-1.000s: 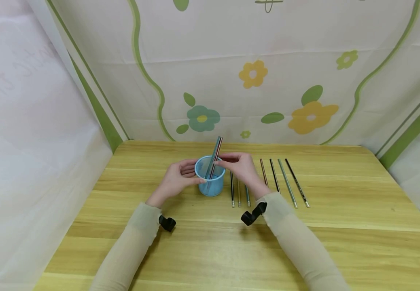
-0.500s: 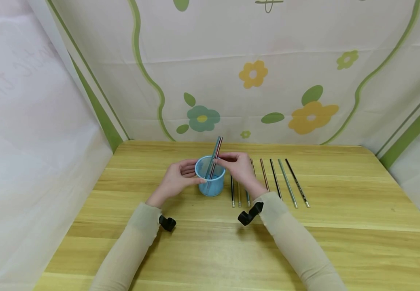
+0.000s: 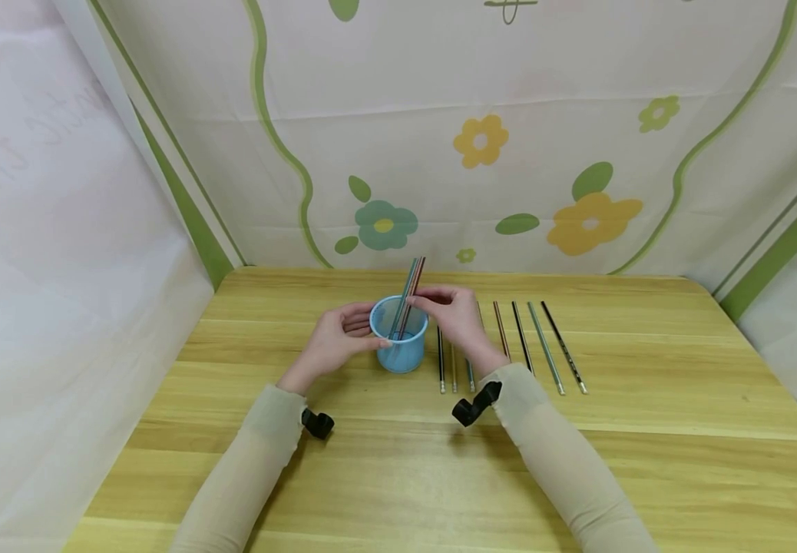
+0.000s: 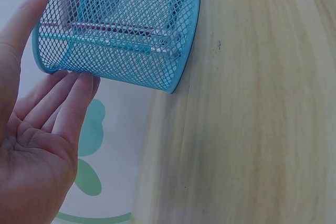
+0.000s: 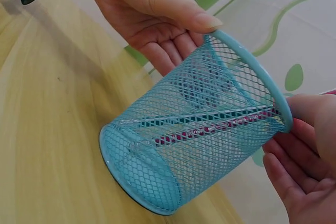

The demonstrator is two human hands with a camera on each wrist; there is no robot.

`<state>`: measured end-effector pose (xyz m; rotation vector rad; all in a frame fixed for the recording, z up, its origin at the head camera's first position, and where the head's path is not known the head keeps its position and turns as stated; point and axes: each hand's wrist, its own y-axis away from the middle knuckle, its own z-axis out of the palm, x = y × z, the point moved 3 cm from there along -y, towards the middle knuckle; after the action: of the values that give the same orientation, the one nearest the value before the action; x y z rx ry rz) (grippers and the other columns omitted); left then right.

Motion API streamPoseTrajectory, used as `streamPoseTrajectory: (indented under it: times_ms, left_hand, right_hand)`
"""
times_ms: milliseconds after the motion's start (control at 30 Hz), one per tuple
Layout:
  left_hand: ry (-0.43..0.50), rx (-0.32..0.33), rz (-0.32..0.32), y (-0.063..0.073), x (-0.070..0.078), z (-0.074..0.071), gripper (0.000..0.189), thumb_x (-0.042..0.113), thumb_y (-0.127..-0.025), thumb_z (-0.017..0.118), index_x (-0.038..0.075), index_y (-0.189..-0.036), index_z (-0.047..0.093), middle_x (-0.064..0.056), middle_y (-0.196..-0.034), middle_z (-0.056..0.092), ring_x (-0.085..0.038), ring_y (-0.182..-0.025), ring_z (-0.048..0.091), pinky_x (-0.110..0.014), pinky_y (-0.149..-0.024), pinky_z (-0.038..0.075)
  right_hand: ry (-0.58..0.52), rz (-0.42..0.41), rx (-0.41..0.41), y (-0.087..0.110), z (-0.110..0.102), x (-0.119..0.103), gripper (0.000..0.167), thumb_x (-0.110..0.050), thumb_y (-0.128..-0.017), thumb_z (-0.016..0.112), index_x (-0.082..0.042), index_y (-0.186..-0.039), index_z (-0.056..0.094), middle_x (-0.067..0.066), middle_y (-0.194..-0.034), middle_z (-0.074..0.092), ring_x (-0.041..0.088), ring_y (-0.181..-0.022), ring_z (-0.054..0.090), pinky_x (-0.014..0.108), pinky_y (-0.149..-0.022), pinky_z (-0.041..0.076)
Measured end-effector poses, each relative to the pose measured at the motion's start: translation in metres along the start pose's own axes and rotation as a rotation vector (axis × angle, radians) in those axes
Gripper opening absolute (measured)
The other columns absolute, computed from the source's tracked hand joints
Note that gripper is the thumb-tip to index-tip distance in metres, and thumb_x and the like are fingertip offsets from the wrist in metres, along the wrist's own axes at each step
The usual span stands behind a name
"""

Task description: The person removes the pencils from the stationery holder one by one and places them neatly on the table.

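A light-blue mesh pencil cup (image 3: 401,358) stands upright on the table. My left hand (image 3: 332,339) holds its left side, thumb at the near rim and fingers round the far side. Inside the cup lean a teal pencil (image 3: 404,298) and a dark red pencil (image 5: 210,128), eraser ends down, their upper ends above the rim. At the right rim, my right hand (image 3: 455,316) pinches the red pencil between thumb and fingers. In the left wrist view both pencils show through the mesh of the cup (image 4: 115,30).
Right of the cup, several pencils lie in a row on the wooden table (image 3: 398,476), among them a green one (image 3: 545,347) and a black one (image 3: 564,347). My right forearm partly covers some. A flower-printed cloth (image 3: 412,77) hangs behind the table.
My right hand has shifted slightly left, then a little up, and the red pencil's top has edged up and right. The left hand and cup stay in place.
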<state>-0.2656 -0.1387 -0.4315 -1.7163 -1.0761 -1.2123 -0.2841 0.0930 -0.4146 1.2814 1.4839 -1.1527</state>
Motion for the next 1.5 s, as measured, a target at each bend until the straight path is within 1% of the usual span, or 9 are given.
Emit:
streamPoseTrajectory:
  times_ms: [233, 433, 567, 800, 1033, 1200, 1267, 1367, 1500]
  left_hand:
    - [0.000, 0.005, 0.003, 0.000, 0.000, 0.000, 0.068, 0.022, -0.081, 0.090, 0.003, -0.138, 0.059, -0.009, -0.131, 0.065, -0.024, -0.118, 0.064, -0.033, -0.099, 0.054]
    - [-0.007, 0.010, 0.003, -0.001, -0.001, -0.001, 0.068, 0.022, -0.081, 0.091, 0.003, -0.138, 0.060, -0.009, -0.131, 0.065, -0.023, -0.118, 0.064, -0.033, -0.099, 0.054]
    - [-0.008, 0.012, -0.001, -0.001, -0.001, 0.000, 0.069, 0.022, -0.080, 0.091, 0.002, -0.138, 0.060, -0.009, -0.131, 0.065, -0.024, -0.117, 0.065, -0.033, -0.099, 0.054]
    - [-0.008, 0.015, -0.006, 0.000, 0.000, 0.000, 0.069, 0.023, -0.079, 0.092, 0.002, -0.137, 0.060, -0.010, -0.130, 0.066, -0.025, -0.117, 0.065, -0.033, -0.098, 0.054]
    - [-0.003, 0.009, -0.012, 0.001, 0.002, 0.000, 0.070, 0.018, -0.080, 0.091, -0.001, -0.139, 0.058, -0.013, -0.133, 0.064, -0.028, -0.119, 0.063, -0.035, -0.099, 0.054]
    - [0.002, 0.006, -0.016, 0.001, 0.002, 0.000, 0.070, 0.017, -0.080, 0.091, -0.001, -0.139, 0.058, -0.015, -0.134, 0.063, -0.029, -0.120, 0.063, -0.036, -0.101, 0.053]
    - [0.007, 0.006, -0.016, 0.001, 0.002, 0.000, 0.070, 0.017, -0.080, 0.091, -0.001, -0.139, 0.058, -0.015, -0.133, 0.063, -0.029, -0.120, 0.063, -0.036, -0.101, 0.053]
    - [0.010, 0.007, -0.013, 0.000, 0.000, 0.000, 0.069, 0.016, -0.080, 0.090, -0.001, -0.139, 0.058, -0.015, -0.133, 0.064, -0.029, -0.120, 0.063, -0.035, -0.100, 0.053]
    - [0.008, 0.010, -0.012, 0.000, -0.001, 0.000, 0.067, 0.014, -0.080, 0.090, 0.000, -0.138, 0.059, -0.014, -0.132, 0.064, -0.028, -0.120, 0.063, -0.033, -0.100, 0.053]
  right_hand:
    - [0.009, 0.023, 0.017, -0.002, -0.007, -0.003, 0.029, -0.034, -0.090, 0.082, -0.010, -0.107, 0.079, 0.002, -0.105, 0.074, 0.021, -0.100, 0.065, 0.039, -0.089, 0.056]
    - [-0.071, 0.016, 0.028, -0.001, -0.014, -0.011, 0.031, -0.031, -0.089, 0.083, -0.007, -0.108, 0.077, 0.006, -0.105, 0.074, 0.024, -0.099, 0.068, 0.049, -0.096, 0.055]
    - [-0.100, 0.018, 0.042, -0.002, -0.019, -0.015, 0.033, -0.036, -0.089, 0.082, -0.009, -0.108, 0.077, 0.005, -0.103, 0.075, 0.022, -0.097, 0.070, 0.044, -0.095, 0.055]
    - [-0.182, -0.052, 0.095, -0.002, -0.031, -0.026, 0.035, -0.031, -0.088, 0.084, -0.003, -0.109, 0.077, 0.008, -0.101, 0.076, 0.022, -0.090, 0.073, 0.039, -0.092, 0.058]
    - [-0.251, -0.059, 0.142, 0.000, -0.047, -0.041, 0.035, -0.029, -0.087, 0.085, -0.003, -0.108, 0.075, 0.009, -0.100, 0.075, 0.021, -0.087, 0.074, 0.034, -0.092, 0.058]
    - [-0.357, -0.116, 0.159, 0.001, -0.058, -0.048, 0.030, -0.018, -0.088, 0.084, 0.003, -0.106, 0.073, 0.015, -0.099, 0.074, 0.028, -0.086, 0.074, 0.044, -0.089, 0.059]
    - [-0.398, -0.130, 0.164, 0.000, -0.063, -0.049, 0.030, -0.016, -0.088, 0.084, 0.005, -0.106, 0.072, 0.017, -0.099, 0.073, 0.032, -0.088, 0.074, 0.044, -0.087, 0.060]
    - [-0.412, -0.142, 0.178, 0.001, -0.071, -0.049, 0.030, -0.016, -0.088, 0.083, 0.004, -0.106, 0.073, 0.018, -0.100, 0.073, 0.034, -0.091, 0.073, 0.043, -0.086, 0.060]
    - [-0.438, -0.171, 0.210, 0.003, -0.081, -0.048, 0.027, -0.013, -0.088, 0.082, 0.006, -0.106, 0.073, 0.016, -0.096, 0.074, 0.029, -0.086, 0.074, 0.040, -0.084, 0.061]
